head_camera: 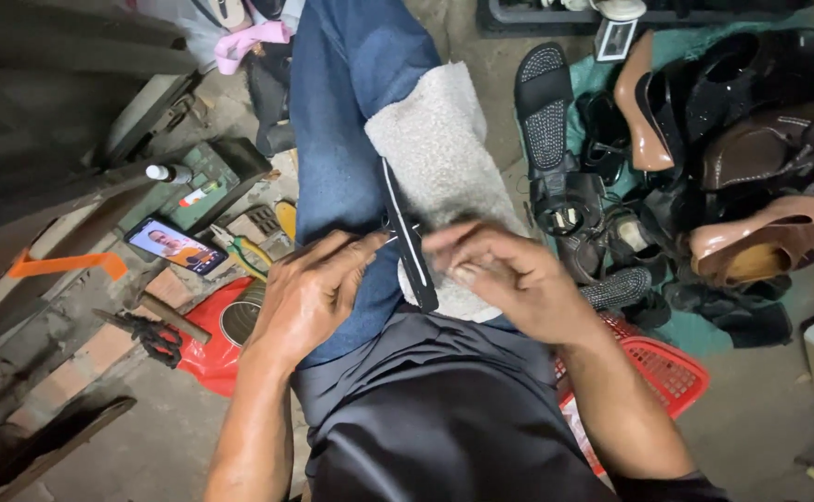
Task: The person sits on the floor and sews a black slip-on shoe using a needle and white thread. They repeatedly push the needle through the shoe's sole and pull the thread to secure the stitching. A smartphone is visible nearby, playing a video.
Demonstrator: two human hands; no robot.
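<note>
Your left hand (309,293) and right hand (509,279) meet over your lap, just below the picture's centre. Between them lies a narrow black strap (410,244) with a pale line along its length, running from twelve to six o'clock across a grey fleecy cloth (444,158) draped over your jeans-clad knee (333,149). The cloth likely serves as a padded work surface, keeping the strap steady and your leg protected.

Your left fingers (356,246) are pressed together at the strap's left edge, seemingly pinching something thin there; what it is cannot be made out. Your right fingers (458,251) are curled close together just beside the strap's right edge, and whether they grip it or only touch it I cannot tell.

At three o'clock a heap of footwear (704,158) sits on a green mat on the floor, within reach: one black studded sandal, at least two tan heels, and several dark shoes too tangled to count. At five o'clock lies one red plastic basket (672,367).

At nine o'clock, one phone (177,245) with a lit screen rests on the floor. One pair of pliers (244,251) is beside it, one hammer-like tool (175,318) lower down.
</note>
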